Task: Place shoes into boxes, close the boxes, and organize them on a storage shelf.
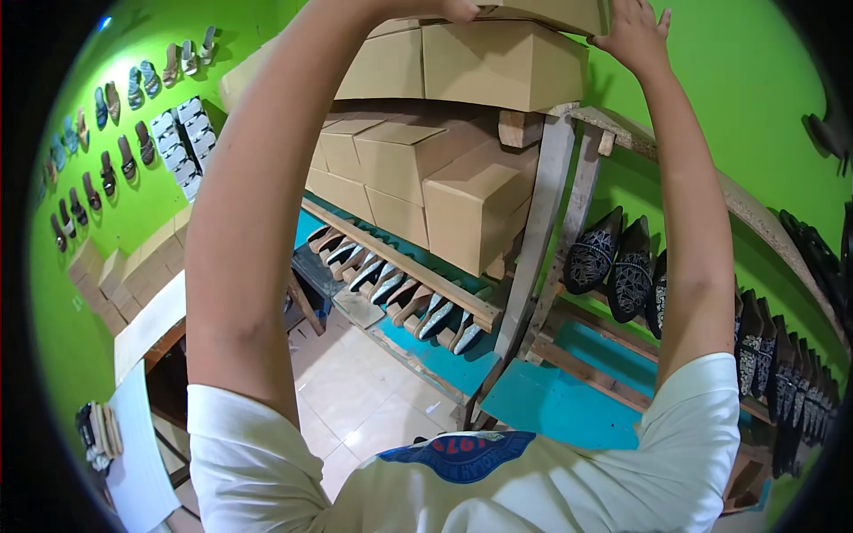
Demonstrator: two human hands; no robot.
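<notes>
Both of my arms reach up to the top of the picture, to a brown cardboard box [553, 12] on top of a stack. My right hand [633, 37] presses against the box's right end, its fingers stretched upward. At the box's left end is my left hand [455, 9], mostly cut off by the upper edge, with only a fingertip and part of the hand showing. Directly beneath lies a row of closed cardboard boxes [484, 62] on the upper shelf.
More cardboard boxes [471, 191] fill the shelf below. Under them, shoes [431, 313] line a wooden rack. Black patterned shoes [593, 253] stand on the right rack, beside a wooden post [544, 222]. Sandals [133, 84] hang on the green wall; a white table [142, 453] is at left.
</notes>
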